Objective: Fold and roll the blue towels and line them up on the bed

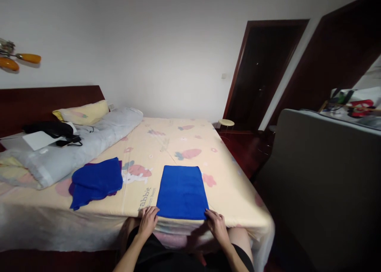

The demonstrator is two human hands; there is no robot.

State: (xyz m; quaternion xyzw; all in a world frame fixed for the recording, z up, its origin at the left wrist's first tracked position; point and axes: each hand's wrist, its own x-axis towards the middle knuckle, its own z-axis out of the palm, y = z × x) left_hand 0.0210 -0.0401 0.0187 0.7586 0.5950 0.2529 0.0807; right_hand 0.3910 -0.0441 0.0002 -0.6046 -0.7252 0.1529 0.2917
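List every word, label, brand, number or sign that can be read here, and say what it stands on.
"rabbit": printed on the patterned bed sheet, beside the left hand.
Smaller line next to it: too blurred to read.
Faint marks farther up the sheet: unreadable.
No other text can be read.

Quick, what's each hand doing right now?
Left hand: fingers on the near left corner of the flat blue cloth.
Right hand: fingers on its near right corner; firmness of grip can't be told.
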